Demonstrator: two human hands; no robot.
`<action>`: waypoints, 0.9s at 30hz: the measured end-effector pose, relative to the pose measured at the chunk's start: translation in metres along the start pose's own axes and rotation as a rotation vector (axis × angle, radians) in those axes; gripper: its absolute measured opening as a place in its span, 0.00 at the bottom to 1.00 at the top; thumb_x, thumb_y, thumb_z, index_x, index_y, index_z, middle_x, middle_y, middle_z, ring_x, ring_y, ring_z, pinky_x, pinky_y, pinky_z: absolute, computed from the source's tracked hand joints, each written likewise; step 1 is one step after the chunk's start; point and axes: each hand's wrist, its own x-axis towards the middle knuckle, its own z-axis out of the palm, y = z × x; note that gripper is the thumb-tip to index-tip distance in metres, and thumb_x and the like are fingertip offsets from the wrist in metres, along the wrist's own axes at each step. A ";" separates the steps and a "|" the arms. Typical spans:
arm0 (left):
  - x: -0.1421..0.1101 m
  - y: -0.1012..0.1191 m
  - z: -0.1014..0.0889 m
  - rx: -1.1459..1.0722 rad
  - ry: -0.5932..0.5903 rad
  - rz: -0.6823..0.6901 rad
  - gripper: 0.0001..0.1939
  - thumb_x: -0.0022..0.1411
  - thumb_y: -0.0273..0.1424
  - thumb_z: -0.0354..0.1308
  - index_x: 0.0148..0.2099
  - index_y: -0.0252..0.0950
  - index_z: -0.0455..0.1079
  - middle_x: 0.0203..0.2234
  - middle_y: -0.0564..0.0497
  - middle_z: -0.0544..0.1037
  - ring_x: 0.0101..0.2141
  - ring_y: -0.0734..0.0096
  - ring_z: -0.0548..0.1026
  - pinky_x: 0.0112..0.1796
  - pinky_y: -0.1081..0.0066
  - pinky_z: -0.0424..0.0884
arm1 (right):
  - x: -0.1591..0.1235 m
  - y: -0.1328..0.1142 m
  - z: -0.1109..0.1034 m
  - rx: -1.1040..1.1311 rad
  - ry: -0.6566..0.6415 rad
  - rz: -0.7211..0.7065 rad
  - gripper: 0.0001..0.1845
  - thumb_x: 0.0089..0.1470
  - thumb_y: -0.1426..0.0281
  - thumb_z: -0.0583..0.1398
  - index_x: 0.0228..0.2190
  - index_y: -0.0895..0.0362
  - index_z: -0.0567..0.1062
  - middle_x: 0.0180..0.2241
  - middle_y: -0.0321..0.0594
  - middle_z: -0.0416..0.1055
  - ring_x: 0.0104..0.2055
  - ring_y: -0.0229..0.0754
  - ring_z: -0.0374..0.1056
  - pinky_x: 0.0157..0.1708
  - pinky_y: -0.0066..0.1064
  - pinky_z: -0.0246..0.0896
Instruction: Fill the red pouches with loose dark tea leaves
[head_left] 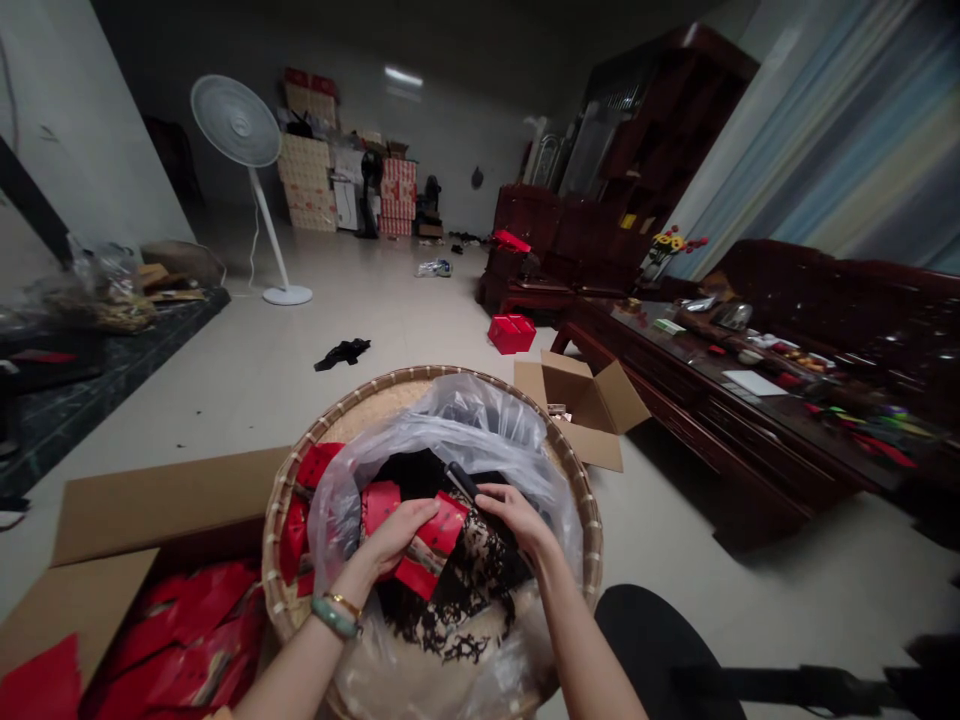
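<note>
My left hand (401, 535) is closed on a red printed packet (431, 548), its thumb lying over the front. My right hand (514, 510) pinches a slim black tool (460, 480) with a pale edge, close to the packet's upper right corner; its exact kind is unclear. Both hands are over a round woven basket (590, 500), which holds a clear plastic bag (480, 410). Inside the bag's mouth lie dark, lacy-looking pieces (480, 570). Another red packet (381, 500) sits just behind my left hand, and more red packets (296, 520) rest along the basket's left side.
An open carton (172, 490) of red packets (187, 640) stands at left. Beyond the basket are a smaller open carton (581, 400), a red box (512, 333) and a black bag (343, 353). A dark wooden table (675, 400) runs along the right; a black round seat (660, 650) is near.
</note>
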 end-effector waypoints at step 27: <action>0.019 -0.001 0.006 0.008 0.163 0.217 0.17 0.48 0.41 0.63 0.33 0.31 0.71 0.25 0.52 0.74 0.25 0.74 0.70 0.28 0.74 0.66 | 0.002 0.002 0.010 -0.512 0.097 -0.268 0.15 0.46 0.65 0.63 0.37 0.56 0.79 0.33 0.41 0.75 0.36 0.45 0.68 0.38 0.34 0.60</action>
